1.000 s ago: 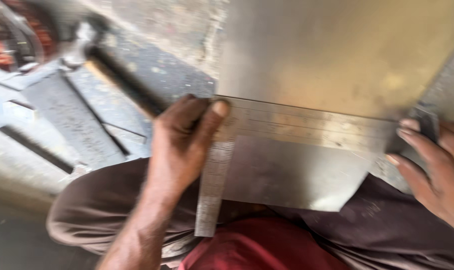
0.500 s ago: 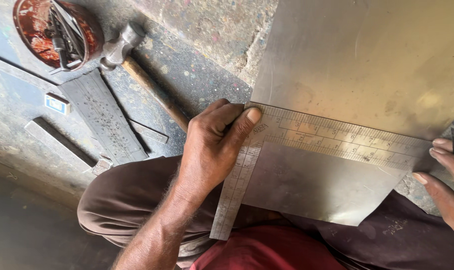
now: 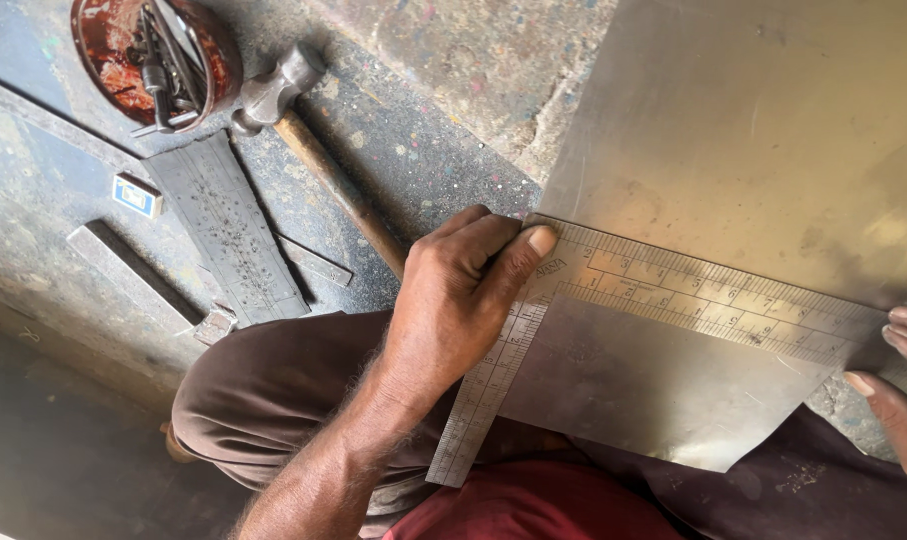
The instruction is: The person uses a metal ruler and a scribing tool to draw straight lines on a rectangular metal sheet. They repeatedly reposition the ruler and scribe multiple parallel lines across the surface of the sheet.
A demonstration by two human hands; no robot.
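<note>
Square: your left hand, fingers pressed together, pins the steel square flush on the metal sheet.
Right hand: fingers spread at the blade's end.
Marking: no scribed line visible yet.

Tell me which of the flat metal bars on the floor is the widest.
The broad pitted bar, lying between the hammer and the thin bar. It is plainly wider than that bar and the small strip beside it.
</note>
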